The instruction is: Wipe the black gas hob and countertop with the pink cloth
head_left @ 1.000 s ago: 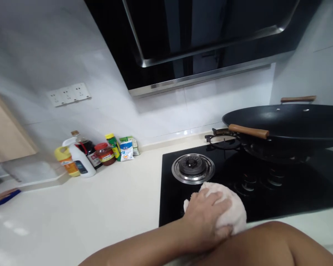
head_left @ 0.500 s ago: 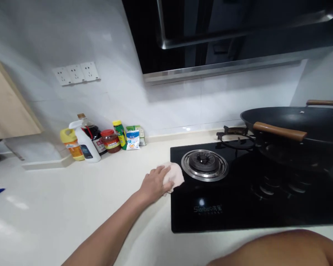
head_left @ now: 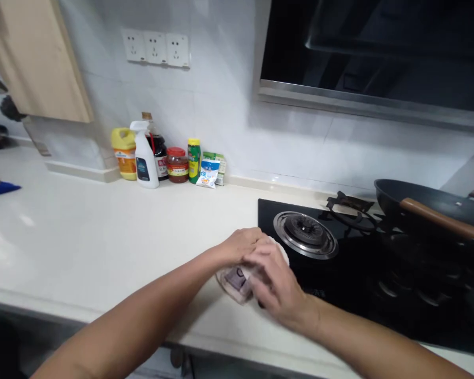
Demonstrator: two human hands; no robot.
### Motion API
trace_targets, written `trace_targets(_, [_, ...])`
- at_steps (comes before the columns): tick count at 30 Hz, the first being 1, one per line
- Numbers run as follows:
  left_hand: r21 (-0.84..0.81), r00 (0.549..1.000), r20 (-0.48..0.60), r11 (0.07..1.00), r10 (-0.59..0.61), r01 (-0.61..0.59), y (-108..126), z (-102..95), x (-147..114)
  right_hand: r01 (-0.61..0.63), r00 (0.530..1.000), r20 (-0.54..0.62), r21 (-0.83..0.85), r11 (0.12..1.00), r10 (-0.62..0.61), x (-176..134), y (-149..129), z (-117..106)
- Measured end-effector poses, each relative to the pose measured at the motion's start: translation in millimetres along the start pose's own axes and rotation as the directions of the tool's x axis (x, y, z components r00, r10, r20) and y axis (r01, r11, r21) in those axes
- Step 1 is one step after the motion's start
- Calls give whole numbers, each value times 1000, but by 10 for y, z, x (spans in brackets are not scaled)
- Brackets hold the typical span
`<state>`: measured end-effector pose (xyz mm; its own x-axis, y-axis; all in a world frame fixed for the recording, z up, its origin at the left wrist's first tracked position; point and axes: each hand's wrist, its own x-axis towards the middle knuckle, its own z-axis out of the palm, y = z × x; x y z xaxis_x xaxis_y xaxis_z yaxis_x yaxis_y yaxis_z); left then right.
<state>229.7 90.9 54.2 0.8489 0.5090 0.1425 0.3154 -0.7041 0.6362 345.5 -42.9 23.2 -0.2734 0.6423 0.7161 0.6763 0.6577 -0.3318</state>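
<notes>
Over the counter, at the left edge of the black gas hob [head_left: 363,300], both my hands meet at a pale cloth [head_left: 235,284]. My left hand [head_left: 243,246] is closed on the cloth, its fingertips partly hidden behind the other hand. My right hand [head_left: 280,287], a little blurred, comes in from the right with thumb and curled fingers around the cloth. A darker printed patch shows on the cloth's lower part, and a white fold sticks out beyond the fingers. Just behind the hands is the hob's left burner [head_left: 306,234], with no grate on it.
A black wok [head_left: 430,200] with wooden handles stands at the right, beside a loose black pan grate [head_left: 351,210]. Along the wall are a white spray bottle [head_left: 146,160], a red-lidded jar [head_left: 177,166] and several other containers. The range hood [head_left: 363,105] overhangs the hob.
My right hand has come up to the cloth, which my left hand has lifted and gathered from the counter by the hob. The view has shifted left and down.
</notes>
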Motion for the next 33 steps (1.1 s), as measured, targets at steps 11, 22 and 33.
trace_targets(11, [-3, 922, -226, 947, -315, 323, -270, -68, 64, -13, 818, 522, -404, 914, 242, 83, -276, -66])
trace_targets(22, [284, 958, -245, 934, -147, 216, -248, -2, 2, -103, 908, 294, -533, 840, 299, -700, -156, -410])
trace_targets(33, [364, 981, -165, 918, -100, 155, -209, 27, -16, -658, 530, -307, -737, 155, 791, -685, 1175, -1106])
